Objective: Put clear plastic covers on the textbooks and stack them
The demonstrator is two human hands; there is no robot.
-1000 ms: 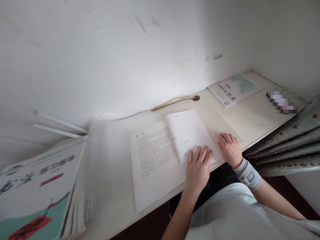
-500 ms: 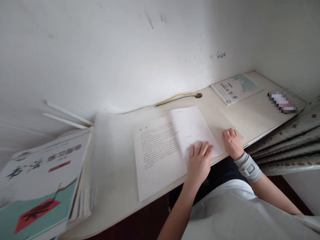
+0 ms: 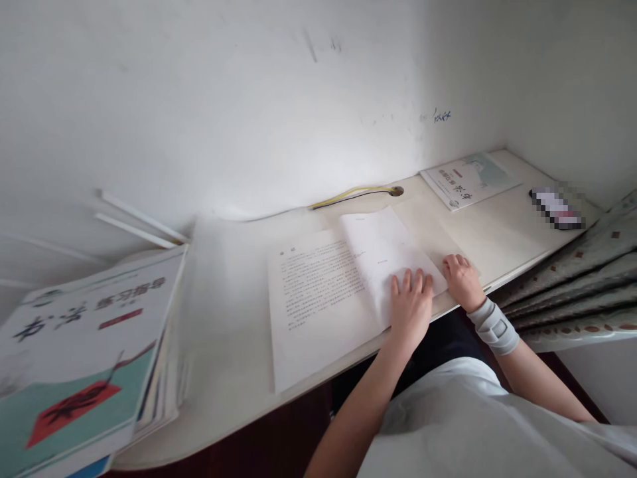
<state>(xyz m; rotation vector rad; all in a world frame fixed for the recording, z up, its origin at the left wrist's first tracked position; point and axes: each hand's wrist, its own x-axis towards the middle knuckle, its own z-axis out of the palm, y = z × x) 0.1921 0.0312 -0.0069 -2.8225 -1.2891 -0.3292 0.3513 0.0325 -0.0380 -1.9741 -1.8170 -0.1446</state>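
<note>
An open book lies on the pale desk, a printed page on its left and a nearly blank white page on its right. My left hand lies flat on the lower part of that right page, fingers stretched out. Just to the right, my right hand rests at the book's right edge with its fingers curled down onto the desk. A grey wrist support wraps the right wrist.
A stack of teal-and-white books fills the near left of the desk. A thin booklet lies at the far right by the wall, a blurred-out object beside it. Yellow cables enter a desk hole. Patterned fabric hangs at the right.
My left hand has slid up and to the right over the right page, closer to my right hand. The right page now looks slightly lifted. The view has shifted a little.
</note>
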